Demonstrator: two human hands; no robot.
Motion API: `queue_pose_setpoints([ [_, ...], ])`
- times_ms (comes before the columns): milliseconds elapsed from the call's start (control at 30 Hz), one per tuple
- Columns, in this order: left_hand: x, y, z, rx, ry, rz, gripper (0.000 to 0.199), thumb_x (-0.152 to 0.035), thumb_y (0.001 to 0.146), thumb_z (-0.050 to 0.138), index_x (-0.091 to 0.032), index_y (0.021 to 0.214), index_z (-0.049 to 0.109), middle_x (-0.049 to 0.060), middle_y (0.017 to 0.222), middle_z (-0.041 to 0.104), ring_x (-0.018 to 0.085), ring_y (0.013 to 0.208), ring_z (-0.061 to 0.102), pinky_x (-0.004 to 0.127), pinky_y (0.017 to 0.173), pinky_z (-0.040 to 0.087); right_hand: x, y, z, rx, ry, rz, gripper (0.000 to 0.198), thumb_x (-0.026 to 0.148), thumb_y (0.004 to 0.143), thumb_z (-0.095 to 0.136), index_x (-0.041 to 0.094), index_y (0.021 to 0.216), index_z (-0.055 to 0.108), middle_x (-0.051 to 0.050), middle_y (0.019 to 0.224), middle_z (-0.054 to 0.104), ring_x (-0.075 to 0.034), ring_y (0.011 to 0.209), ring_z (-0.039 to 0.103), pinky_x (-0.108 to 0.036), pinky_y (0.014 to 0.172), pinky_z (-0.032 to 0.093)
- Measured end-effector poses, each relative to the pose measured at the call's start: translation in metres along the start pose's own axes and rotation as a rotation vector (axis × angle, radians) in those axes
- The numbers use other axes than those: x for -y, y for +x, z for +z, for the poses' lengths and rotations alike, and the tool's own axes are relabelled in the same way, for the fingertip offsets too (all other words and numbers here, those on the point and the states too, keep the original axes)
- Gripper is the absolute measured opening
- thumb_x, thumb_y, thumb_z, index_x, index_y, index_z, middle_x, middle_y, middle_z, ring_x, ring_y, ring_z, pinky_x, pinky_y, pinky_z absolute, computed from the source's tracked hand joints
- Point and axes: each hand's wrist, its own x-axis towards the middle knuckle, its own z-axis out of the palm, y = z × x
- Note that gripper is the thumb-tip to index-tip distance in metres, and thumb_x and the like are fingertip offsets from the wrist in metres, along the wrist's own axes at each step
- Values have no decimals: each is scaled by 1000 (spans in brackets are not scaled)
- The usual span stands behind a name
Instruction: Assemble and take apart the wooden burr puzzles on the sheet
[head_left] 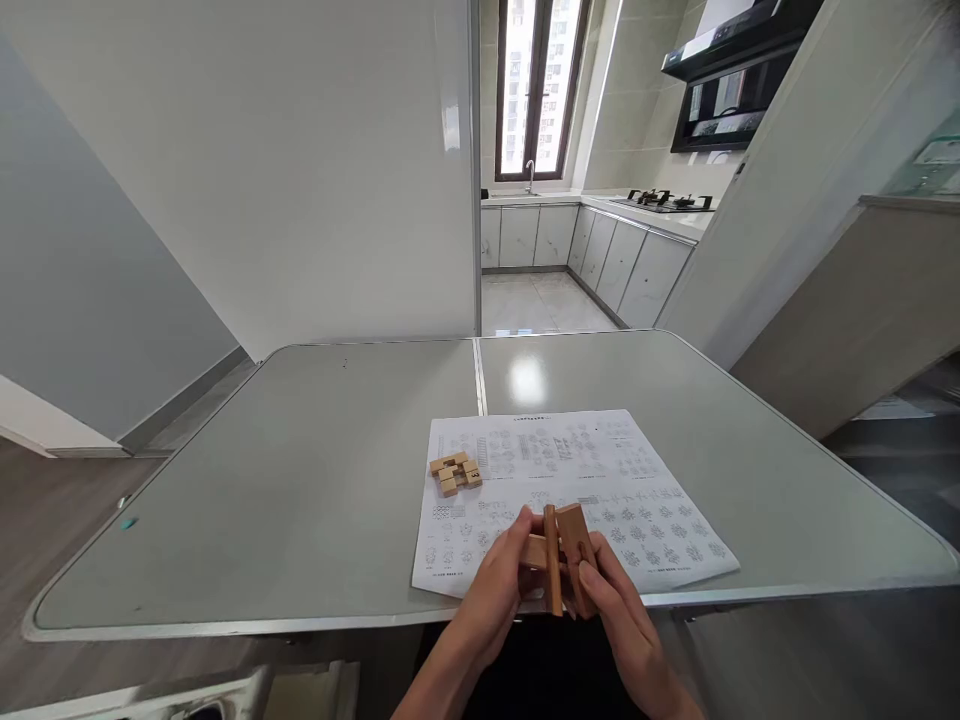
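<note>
Over the near edge of the table, my left hand [491,585] and my right hand [622,615] hold a reddish-brown wooden interlocking puzzle [573,545] between them. My left fingers close around its left block, and my right thumb presses the right block. A thin upright slat stands between the two sides. Behind the hands lies a large printed instruction sheet [517,465] with rows of small diagrams. On its left part sits a cluster of pale wooden puzzle pieces [455,473], one marked with a dark figure. The puzzle's underside and some fingertips are hidden.
The grey-green table [285,490] has a metal rim and a centre seam. A small teal object [128,523] lies near its left edge. Beyond the table, a doorway opens on a kitchen with a gas hob [667,202] and white cabinets [645,270].
</note>
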Motion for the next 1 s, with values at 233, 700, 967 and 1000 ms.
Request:
queue_pose_setpoints([
  [233,7,4,-4,-42,-24,-64,54,-62,88,65,-14,113,71,8,100,70,23,92,64,31,80,48,-12,0,-6,-58,-5,22,60,68,84,73,35,134,66,3,158,53,-34,156,29,-54,128,27],
  [700,7,3,-2,12,61,9,52,-68,92,58,-18,102,69,4,90,63,19,83,56,30,77,45,-11,-2,-11,-29,-110,-83,47,64,92,67,34,128,69,3,157,54,-32,154,35,-47,114,49],
  [967,11,-18,1,0,404,209,62,-60,103,47,-24,154,41,0,85,60,17,76,55,33,80,48,16,-6,3,-4,-137,-97,47,65,93,64,33,127,70,3,147,62,-32,147,43,-38,110,51],
  [1000,10,-19,3,13,376,200,63,-61,104,46,-24,155,39,0,82,59,17,74,55,33,79,48,18,-7,5,2,-132,-97,46,64,93,64,33,126,70,2,145,64,-32,146,45,-38,108,52],
])
